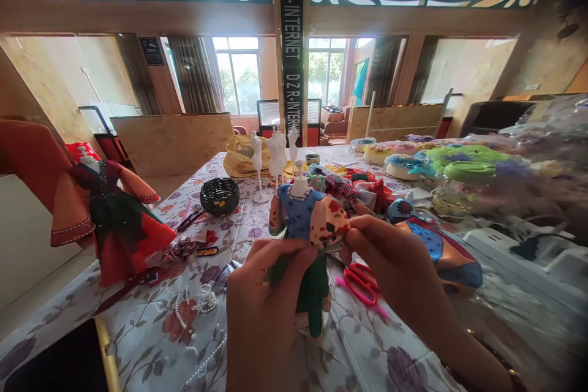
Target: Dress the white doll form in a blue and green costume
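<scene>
- We hold a small white dress-form mannequin in a blue patterned bodice, puffed floral sleeves and dark green skirt [305,239] upright between our hands, just above the surface and near its front edge.
- Our left hand [266,306] has its grip closed around the doll's waist and skirt from the left, fingers curled over the green cloth.
- Our right hand [390,269] pinches the red-and-cream floral sleeve [328,223] at the doll's right side, thumb and fingertips pressed together on the fabric.
- A pair of pink-handled scissors [361,285] lies on the floral tablecloth surface [367,349] just under our right hand.
- Strings of white pearl beads [193,312] lie loose to the left of our left hand.
- A heap of bright cloth scraps [358,187] sits just behind the doll, partly hidden by it.
- Three bare white mannequin stands [275,156] stand further back, beside a round black woven basket [219,195].
- A finished doll in a dark green and red dress with wide orange sleeves [110,214] stands well apart at the left edge.
- Round green and blue fabric cushions [441,165] crowd the far right, blurred.
</scene>
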Demonstrator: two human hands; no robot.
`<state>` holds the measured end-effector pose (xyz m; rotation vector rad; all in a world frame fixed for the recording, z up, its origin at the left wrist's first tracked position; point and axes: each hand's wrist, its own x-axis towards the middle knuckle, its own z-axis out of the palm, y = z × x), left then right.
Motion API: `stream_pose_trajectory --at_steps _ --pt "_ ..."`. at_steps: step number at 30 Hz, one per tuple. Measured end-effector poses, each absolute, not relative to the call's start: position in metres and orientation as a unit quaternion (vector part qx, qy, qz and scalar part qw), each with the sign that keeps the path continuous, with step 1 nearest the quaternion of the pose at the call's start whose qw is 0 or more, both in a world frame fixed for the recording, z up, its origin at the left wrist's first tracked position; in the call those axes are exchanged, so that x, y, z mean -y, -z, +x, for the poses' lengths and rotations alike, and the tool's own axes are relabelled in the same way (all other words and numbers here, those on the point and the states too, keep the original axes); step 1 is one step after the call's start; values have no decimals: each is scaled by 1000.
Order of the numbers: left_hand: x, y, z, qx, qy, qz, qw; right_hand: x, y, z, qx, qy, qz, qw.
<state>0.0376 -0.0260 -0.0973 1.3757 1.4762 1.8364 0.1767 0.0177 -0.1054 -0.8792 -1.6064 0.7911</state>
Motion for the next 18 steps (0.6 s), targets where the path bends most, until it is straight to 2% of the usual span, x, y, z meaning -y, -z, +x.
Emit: stream_pose_trajectory --at_steps 7,14,18 --pt "28 99 41 -538 -654 508 159 -18 111 175 695 -226 -377 568" --pt "27 100 39 -535 -646 517 171 -17 105 176 681 -302 -373 553" --pt "30 99 39 -536 -664 494 165 -19 106 178 648 -381 -315 579"
